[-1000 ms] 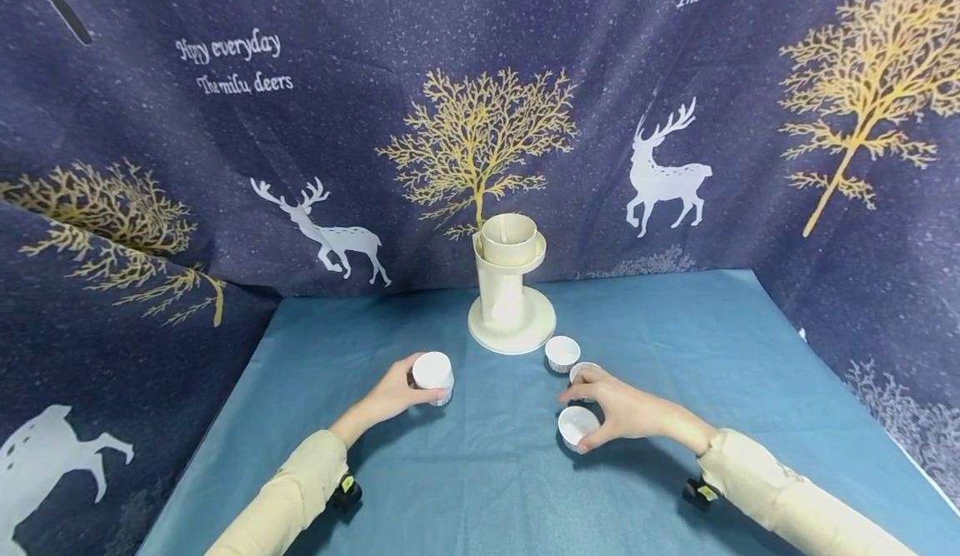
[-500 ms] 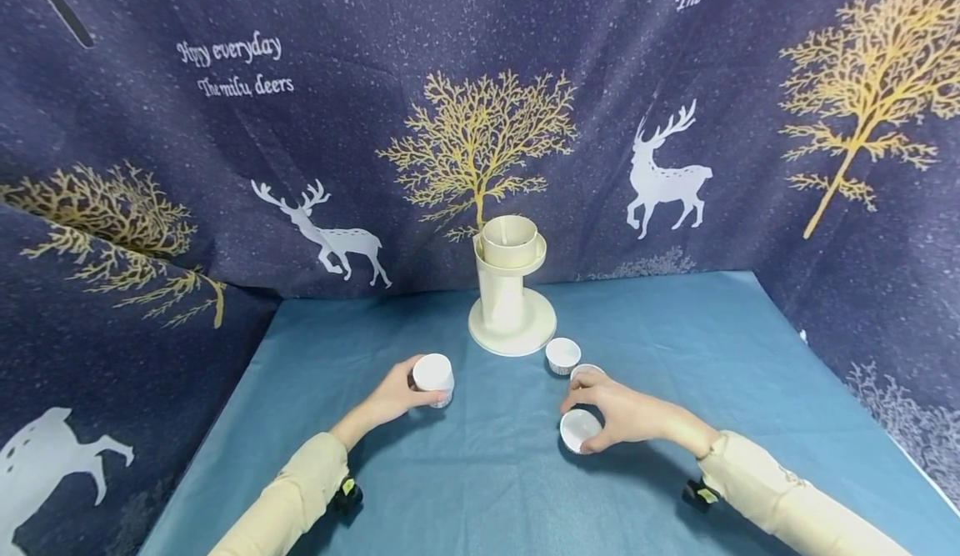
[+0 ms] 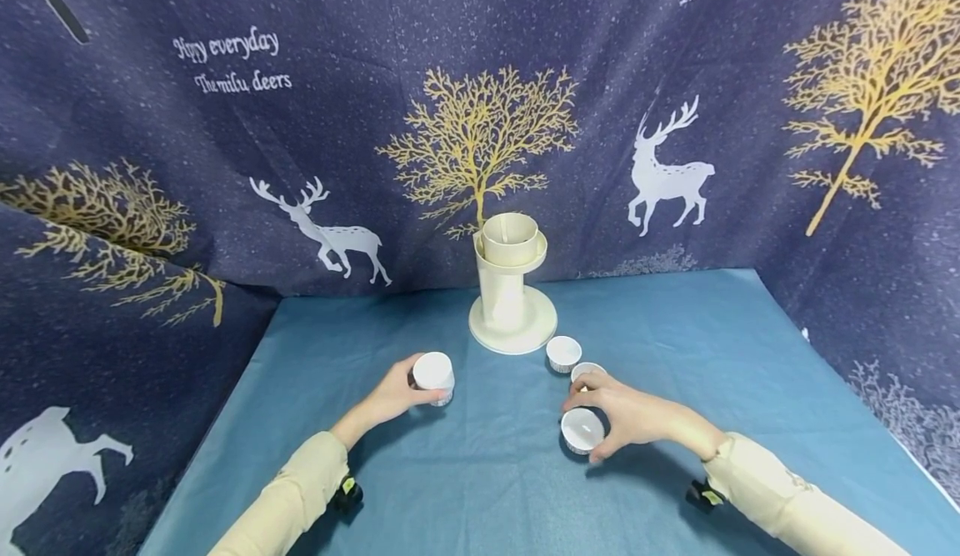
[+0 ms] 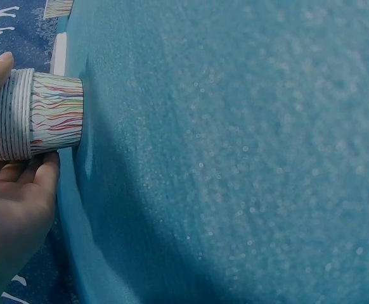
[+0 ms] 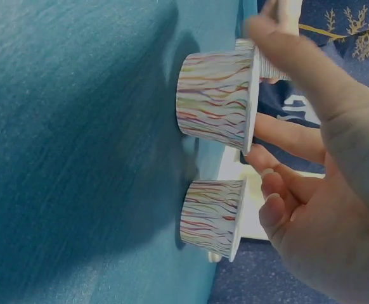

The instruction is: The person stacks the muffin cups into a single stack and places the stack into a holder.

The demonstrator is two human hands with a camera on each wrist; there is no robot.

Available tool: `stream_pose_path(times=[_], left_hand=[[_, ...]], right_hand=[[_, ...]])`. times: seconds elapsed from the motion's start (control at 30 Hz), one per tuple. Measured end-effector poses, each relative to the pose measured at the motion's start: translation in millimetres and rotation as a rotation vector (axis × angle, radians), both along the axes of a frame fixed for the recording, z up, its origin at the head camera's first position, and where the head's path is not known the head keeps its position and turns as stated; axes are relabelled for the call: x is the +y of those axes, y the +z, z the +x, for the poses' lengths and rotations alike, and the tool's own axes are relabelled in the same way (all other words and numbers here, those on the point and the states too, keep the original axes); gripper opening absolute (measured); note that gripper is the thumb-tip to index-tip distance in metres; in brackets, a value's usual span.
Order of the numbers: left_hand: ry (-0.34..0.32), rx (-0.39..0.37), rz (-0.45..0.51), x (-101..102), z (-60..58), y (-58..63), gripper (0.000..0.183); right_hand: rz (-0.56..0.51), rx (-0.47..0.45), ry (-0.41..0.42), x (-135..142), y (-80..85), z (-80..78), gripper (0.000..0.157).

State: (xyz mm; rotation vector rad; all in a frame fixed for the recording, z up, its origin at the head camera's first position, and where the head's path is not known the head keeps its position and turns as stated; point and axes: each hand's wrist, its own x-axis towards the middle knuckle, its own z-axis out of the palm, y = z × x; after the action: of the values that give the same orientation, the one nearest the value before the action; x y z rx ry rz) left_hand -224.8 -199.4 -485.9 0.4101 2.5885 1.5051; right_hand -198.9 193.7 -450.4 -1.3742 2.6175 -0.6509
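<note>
My left hand (image 3: 393, 389) grips a nested stack of white paper baking cups (image 3: 432, 373), thumb on one side and fingers on the other. The left wrist view shows the stacked rims and the coloured wavy lines on the lowest cup (image 4: 58, 114). A single paper baking cup (image 3: 582, 429) stands upright on the table by my right hand (image 3: 630, 413). The thumb is spread off its near side, and the fingers are at its far rim. Just behind it is another patterned cup (image 5: 211, 215), partly hidden by this hand in the head view.
A third paper cup (image 3: 563, 354) stands farther back, beside the round base of a cream stand (image 3: 501, 302). That stand bears a cream ring-shaped holder (image 3: 510, 241). A blue cloth (image 3: 480, 489) covers the table, and a dark deer-print curtain (image 3: 337, 122) hangs behind.
My right hand's thumb has loosened from the near cup, which has shifted very slightly to the right. The left hand keeps its hold on the stack in the same place.
</note>
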Motion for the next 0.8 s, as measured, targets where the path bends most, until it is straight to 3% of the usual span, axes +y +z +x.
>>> stream_pose_path(times=[0.33,0.57,0.8], left_hand=[[0.007,-0.010,0.007,1.8,1.8,1.5,0.063],[0.018,-0.014,-0.012,4.9,2.7,3.3,0.060],[0.008,0.000,-0.002,2.2,3.7,4.5,0.062]], right_hand=[[-0.033,0.098,0.030,-2.2,-0.3,0.2,0.051],[-0.066,0.041,0.029,-7.6,3.8,-1.6,0.052],[-0.154,0.071,0.046,-15.1,-0.4,-3.4,0.044]])
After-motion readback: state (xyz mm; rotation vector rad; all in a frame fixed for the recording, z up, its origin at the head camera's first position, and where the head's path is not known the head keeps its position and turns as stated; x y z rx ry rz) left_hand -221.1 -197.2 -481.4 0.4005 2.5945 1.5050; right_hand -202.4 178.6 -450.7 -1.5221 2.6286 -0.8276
